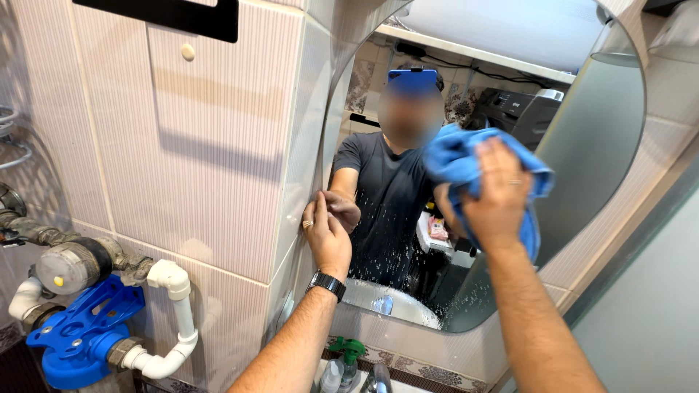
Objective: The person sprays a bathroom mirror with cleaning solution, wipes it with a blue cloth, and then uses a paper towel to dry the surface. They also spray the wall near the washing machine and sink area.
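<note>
The right hand [501,191] is spread flat over a blue cloth [466,161], pressing it against the upper right of the round mirror [590,153]; the cloth bunches out around the fingers. The left hand [328,231], fingers together, rests on the mirror's left edge beside the tiled wall [211,160], gripping nothing.
</note>
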